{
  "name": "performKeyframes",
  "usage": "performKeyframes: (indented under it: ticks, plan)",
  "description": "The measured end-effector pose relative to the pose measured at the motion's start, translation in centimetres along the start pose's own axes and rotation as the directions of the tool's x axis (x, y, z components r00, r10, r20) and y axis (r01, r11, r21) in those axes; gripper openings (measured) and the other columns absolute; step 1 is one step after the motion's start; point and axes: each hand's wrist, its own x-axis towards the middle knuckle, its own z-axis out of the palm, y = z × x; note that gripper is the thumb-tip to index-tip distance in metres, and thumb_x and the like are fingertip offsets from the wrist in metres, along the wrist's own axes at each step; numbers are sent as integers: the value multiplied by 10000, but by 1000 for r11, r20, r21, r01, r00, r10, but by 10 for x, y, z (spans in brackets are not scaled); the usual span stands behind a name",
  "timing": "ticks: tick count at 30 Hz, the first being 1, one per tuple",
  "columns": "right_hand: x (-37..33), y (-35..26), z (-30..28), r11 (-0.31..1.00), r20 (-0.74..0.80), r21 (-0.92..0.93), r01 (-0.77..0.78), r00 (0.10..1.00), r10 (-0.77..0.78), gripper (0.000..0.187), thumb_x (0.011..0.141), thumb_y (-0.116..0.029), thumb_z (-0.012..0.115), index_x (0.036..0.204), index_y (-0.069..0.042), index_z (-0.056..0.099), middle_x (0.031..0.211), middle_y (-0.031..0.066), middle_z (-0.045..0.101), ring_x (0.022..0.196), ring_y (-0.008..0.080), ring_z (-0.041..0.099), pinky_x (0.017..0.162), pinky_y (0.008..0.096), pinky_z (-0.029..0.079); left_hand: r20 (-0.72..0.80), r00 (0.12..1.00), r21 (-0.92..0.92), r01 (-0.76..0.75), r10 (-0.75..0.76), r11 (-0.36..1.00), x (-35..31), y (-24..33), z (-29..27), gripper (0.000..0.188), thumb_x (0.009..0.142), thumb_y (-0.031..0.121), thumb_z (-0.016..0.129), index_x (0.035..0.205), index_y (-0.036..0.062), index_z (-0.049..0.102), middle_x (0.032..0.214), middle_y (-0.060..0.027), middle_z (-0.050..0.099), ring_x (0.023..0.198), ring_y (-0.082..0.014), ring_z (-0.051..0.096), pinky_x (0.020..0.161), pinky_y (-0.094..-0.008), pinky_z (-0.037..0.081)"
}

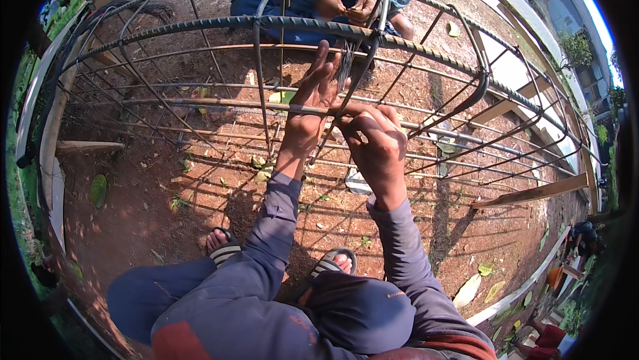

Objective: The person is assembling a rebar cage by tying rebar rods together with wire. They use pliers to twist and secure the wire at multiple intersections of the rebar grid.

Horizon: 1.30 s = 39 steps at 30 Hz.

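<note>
A long cage of ribbed steel bars (306, 29) with bent stirrups (258, 60) stretches across in front of me. My left hand (311, 97) reaches up behind a lower bar (233, 103), its index finger stretched upward. A bundle of thin tie wires (345, 63) stands against its fingers and seems held there, though the grip is partly hidden. Beside it, my right hand (377, 137) is closed, thumb and fingers pinched where the lower bar meets a slanting stirrup. Whatever lies in that pinch is too small to make out.
Across the cage, another person's hands (345, 8) are together close to the top bars. Wooden props (532, 191) stand at the right, with another wooden piece (90, 147) at the left. Leaves (468, 290) lie on the reddish soil. My sandalled feet (336, 261) are below the cage.
</note>
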Motion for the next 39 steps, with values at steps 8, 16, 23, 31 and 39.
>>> performKeyframes:
  ticks: [8, 16, 23, 31, 39]
  plan:
    - [1, -1, 2, 1000, -4, -4, 7, 1000, -7, 151, 755, 12, 761, 839, -78, 674, 1025, 7, 747, 850, 220, 695, 784, 364, 488, 191, 980, 706, -103, -48, 701, 17, 5, -4, 381, 879, 45, 699, 1244, 150, 727, 1628, -102, 330, 1475, -237, 360, 1095, -349, 431]
    - [6, -2, 3, 999, 21, -31, 36, 999, -35, 169, 773, 42, 771, 834, -70, 660, 1063, 31, 771, 857, 214, 727, 784, 337, 506, 452, 884, 839, -377, -116, 393, 35, 19, -12, 243, 843, 244, 708, 1075, 202, 765, 1520, -33, 521, 1511, -320, 306, 1236, -528, 224]
    - [2, 4, 8, 999, 22, -22, 40, 999, -40, 152, 769, 6, 747, 894, -70, 707, 1049, 34, 741, 899, 271, 677, 789, 382, 520, 546, 816, 713, -335, -188, 615, 33, 8, -23, 344, 821, 258, 716, 1153, 170, 734, 1500, -46, 530, 1496, -290, 331, 1215, -480, 335]
    - [-2, 5, 10, 995, -54, -51, 86, 995, -88, 141, 761, 18, 772, 851, -66, 703, 1023, 40, 748, 864, 238, 693, 775, 366, 507, 110, 959, 710, 108, -261, 696, -24, 18, -26, 389, 1006, 229, 527, 1335, 22, 548, 1353, -152, 576, 1292, -333, 532, 1084, -400, 424]
    - [-14, -6, 22, 997, -210, -77, 19, 977, -35, 100, 766, 21, 760, 822, -46, 713, 1005, 79, 745, 951, 251, 718, 1004, 460, 482, -174, 982, 897, 129, 68, 423, -62, 35, 28, 328, 917, 56, 562, 1237, 18, 624, 928, -178, 623, 785, -369, 652, 686, -418, 535]
